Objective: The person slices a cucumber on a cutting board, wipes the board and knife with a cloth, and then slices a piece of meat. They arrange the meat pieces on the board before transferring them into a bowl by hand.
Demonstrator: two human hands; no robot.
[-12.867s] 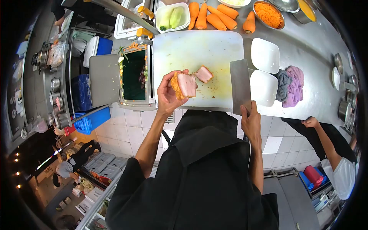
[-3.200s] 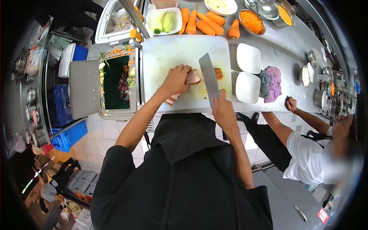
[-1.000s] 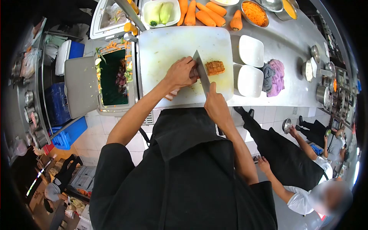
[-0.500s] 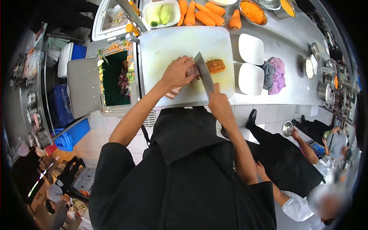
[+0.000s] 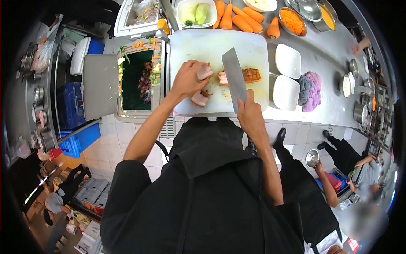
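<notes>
My left hand (image 5: pixel 187 79) holds a pink piece of pork (image 5: pixel 205 71) just above the white cutting board (image 5: pixel 215 44). Another pink piece (image 5: pixel 199 98) lies on the board below that hand. My right hand (image 5: pixel 251 115) grips the handle of a cleaver (image 5: pixel 234 78), whose blade is raised over the board. To the right of the blade lies a row of sliced, brown-crusted pork (image 5: pixel 246 75).
A bin of vegetable scraps (image 5: pixel 139 80) sits left of the board. Whole carrots (image 5: pixel 243 20), a tray of green vegetables (image 5: pixel 196 12) and a bowl of grated carrot (image 5: pixel 293 21) stand behind it. Two white dishes (image 5: pixel 286 76) and cloths (image 5: pixel 310 91) lie right. Other people stand at right.
My left hand has lifted a pork piece away to the left. The cleaver has come up off the meat, and the sliced pieces now lie exposed.
</notes>
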